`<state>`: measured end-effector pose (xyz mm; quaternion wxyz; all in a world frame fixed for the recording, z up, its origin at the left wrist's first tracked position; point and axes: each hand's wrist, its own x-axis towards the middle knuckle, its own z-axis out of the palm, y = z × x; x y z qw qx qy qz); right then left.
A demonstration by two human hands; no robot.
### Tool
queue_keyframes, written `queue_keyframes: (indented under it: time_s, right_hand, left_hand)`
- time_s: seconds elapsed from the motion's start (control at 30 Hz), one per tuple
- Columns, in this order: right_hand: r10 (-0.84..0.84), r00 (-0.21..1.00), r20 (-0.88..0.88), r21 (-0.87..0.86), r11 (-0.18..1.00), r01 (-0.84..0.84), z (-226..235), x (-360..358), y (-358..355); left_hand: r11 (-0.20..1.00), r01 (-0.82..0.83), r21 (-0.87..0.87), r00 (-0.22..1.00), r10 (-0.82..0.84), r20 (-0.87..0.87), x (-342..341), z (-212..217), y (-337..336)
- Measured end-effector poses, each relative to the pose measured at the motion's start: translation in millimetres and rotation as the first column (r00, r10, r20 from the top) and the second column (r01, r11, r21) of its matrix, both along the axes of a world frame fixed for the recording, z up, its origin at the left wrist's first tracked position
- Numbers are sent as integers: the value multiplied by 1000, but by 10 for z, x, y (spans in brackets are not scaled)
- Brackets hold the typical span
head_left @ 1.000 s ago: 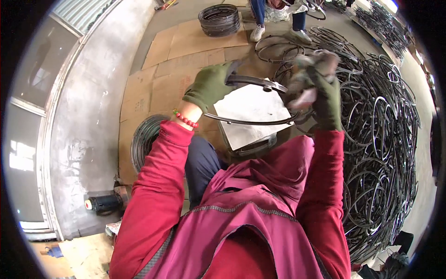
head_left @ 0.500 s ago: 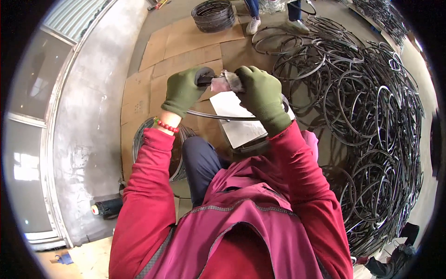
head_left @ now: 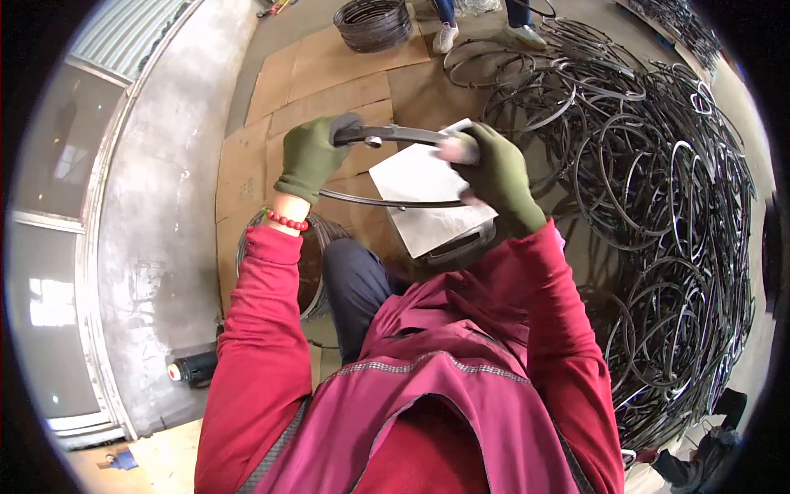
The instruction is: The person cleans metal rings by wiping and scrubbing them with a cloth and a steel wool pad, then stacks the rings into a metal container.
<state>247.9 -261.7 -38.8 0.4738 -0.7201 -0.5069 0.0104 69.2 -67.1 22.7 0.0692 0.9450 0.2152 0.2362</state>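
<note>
While both grip the metal ring [head_left: 395, 169] | left hand [head_left: 311, 156] clenched | right hand [head_left: 492, 169] pinching white pad [head_left: 457, 148]

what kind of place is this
Probably a small metalworking workshop: a big heap of dark metal rings on the floor, flattened cardboard sheets as matting, and gloved hands working one ring.

Ring heap [head_left: 658, 206] crowds right; cardboard floor [head_left: 329, 90] open ahead.

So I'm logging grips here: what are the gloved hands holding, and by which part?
Both hold one dark metal ring. The left hand grips its far rim at the left end; the right hand grips the same rim at the right end, fingers curled over it.
</note>
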Motion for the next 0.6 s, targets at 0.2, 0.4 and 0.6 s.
queue_keyframes:
  time_s: [0.2, 0.4, 0.6]
  right_hand:
    - [-13, 965, 261, -70, 997, 33, 341, -324, 313]
    - [84, 777, -624, 35, 996, -79, -856, 114, -150]
    - [103, 832, -545, 199, 980, 9, -961, 142, -392]
  left_hand:
    - [992, 129, -19, 989, -127, 82, 23, 24, -15]
    - [947, 41, -318, 995, -9, 100, -231, -37, 253]
    - [958, 92, -271, 992, -66, 104, -228, -167, 318]
